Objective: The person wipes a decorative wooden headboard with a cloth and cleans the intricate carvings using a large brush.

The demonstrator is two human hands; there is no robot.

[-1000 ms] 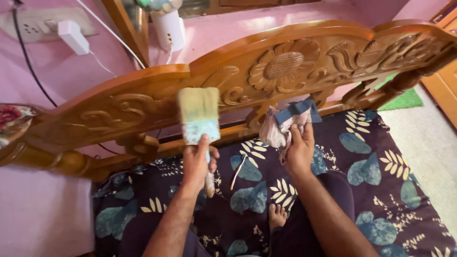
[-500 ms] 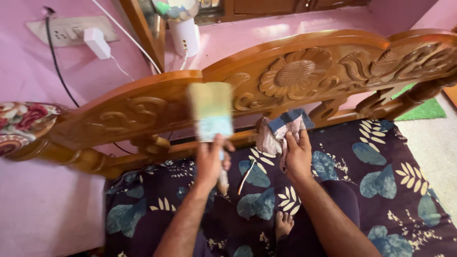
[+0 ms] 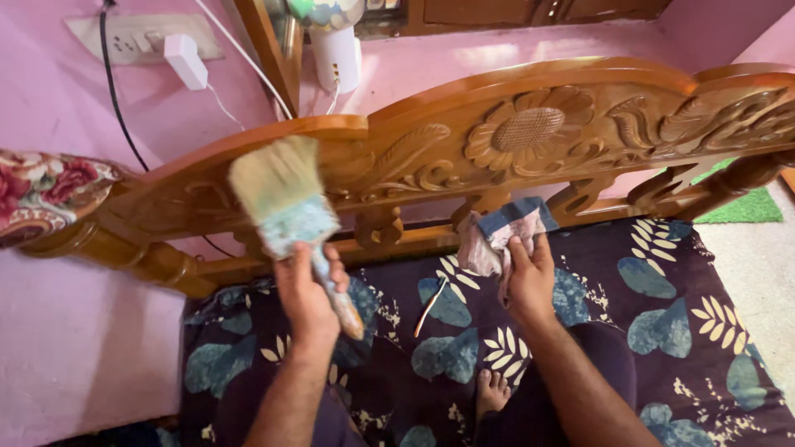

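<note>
A wide paintbrush (image 3: pixel 288 201) is being gripped by the left hand (image 3: pixel 308 291), the fingers clenched around its handle, and its pale bristles are being held against the carved wooden headboard (image 3: pixel 530 132) near the headboard's left end. A crumpled cloth (image 3: pixel 497 238) is being grasped by the right hand (image 3: pixel 530 277), the fingers closed over it, and is being pressed at the headboard's lower rail, just above the head edge of the bed (image 3: pixel 662 314). Bristles could be snagged in the deep floral carving if too much pressure is applied, and a loose stick (image 3: pixel 429 305) lying on the leaf-patterned bedcover could be knocked aside. The brush ferrule is being seen as blue-green and worn, the bristles splayed.
</note>
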